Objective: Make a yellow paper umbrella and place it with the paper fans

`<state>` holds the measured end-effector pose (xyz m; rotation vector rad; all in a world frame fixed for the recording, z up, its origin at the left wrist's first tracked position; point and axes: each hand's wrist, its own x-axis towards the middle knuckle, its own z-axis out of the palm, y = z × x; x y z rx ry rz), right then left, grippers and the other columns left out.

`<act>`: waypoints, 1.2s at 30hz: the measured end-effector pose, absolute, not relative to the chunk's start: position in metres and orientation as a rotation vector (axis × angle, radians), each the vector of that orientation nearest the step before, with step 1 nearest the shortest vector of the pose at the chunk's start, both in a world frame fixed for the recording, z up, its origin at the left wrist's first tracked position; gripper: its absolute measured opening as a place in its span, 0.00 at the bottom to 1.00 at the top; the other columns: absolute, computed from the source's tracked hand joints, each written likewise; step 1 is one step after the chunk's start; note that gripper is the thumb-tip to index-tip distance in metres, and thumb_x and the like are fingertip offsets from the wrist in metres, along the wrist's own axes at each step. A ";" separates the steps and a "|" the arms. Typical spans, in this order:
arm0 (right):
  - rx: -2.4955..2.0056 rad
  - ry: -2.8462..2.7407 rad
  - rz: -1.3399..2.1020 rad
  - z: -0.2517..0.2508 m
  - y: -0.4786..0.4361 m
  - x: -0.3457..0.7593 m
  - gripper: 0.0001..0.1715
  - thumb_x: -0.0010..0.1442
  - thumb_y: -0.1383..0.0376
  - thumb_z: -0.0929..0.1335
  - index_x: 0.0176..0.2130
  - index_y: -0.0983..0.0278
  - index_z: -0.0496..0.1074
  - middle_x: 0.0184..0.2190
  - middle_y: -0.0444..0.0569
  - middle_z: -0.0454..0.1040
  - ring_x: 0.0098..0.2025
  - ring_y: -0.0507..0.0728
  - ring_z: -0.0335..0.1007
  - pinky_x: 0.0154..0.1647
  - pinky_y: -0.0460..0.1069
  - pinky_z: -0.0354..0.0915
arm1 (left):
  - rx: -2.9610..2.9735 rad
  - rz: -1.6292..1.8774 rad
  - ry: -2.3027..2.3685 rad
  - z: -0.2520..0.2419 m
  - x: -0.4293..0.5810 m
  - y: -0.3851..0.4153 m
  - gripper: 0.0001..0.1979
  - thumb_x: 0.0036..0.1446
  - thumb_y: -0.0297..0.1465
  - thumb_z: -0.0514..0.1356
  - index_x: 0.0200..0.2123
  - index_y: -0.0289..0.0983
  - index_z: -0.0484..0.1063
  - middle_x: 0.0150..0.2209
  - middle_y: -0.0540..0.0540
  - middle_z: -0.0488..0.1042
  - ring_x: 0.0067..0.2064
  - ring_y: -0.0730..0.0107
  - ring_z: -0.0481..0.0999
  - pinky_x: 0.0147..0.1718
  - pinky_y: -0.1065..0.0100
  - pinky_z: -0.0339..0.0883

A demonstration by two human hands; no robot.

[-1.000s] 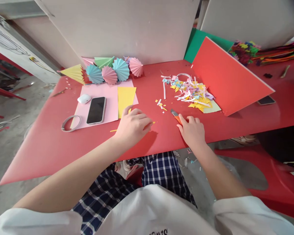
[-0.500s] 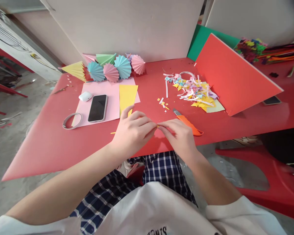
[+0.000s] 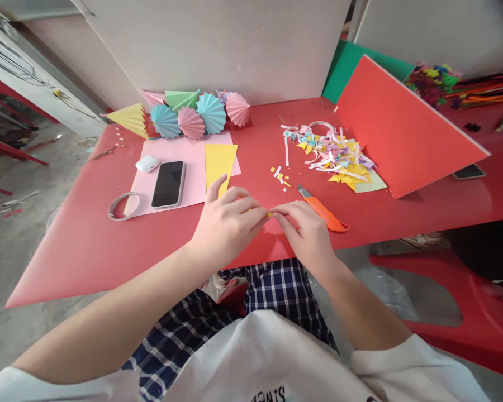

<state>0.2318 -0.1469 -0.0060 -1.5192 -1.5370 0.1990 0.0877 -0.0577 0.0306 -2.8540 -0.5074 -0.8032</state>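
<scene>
While pinching a yellow scrap between left hand and right hand beside the cutter, could tear it by overpulling.

Red table, orange utility knife, loose paper scraps, pink sheet, pleated paper cones

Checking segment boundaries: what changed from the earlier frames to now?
The right hand let go of the orange knife and moved left, meeting the left hand at a small yellow piece pinched between them. Phone, folded paper umbrellas and scrap pile stayed put.
</scene>
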 end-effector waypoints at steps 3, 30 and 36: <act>-1.480 -1.579 0.116 -0.006 -0.148 0.233 0.09 0.61 0.67 0.62 0.39 0.62 0.70 0.34 0.48 0.74 0.39 0.54 0.68 0.41 0.51 0.64 | -2.860 -0.811 -0.504 0.031 0.088 -0.058 0.09 0.57 0.30 0.56 0.27 0.40 0.72 0.27 0.53 0.75 0.35 0.69 0.71 0.54 0.51 0.53; -1.619 -1.228 -0.264 -0.001 -0.119 0.279 0.11 0.60 0.64 0.61 0.35 0.61 0.73 0.31 0.48 0.75 0.36 0.56 0.70 0.38 0.52 0.65 | -2.996 -1.181 -0.611 0.059 0.074 -0.065 0.03 0.55 0.30 0.59 0.32 0.41 0.73 0.30 0.52 0.76 0.36 0.71 0.74 0.54 0.56 0.56; -1.783 -1.422 -0.424 -0.012 -0.093 0.316 0.12 0.58 0.66 0.62 0.37 0.64 0.74 0.30 0.51 0.76 0.35 0.58 0.70 0.37 0.53 0.63 | -3.006 -1.315 -0.624 0.069 0.074 -0.070 0.03 0.54 0.28 0.60 0.32 0.40 0.73 0.30 0.51 0.76 0.36 0.70 0.74 0.52 0.56 0.60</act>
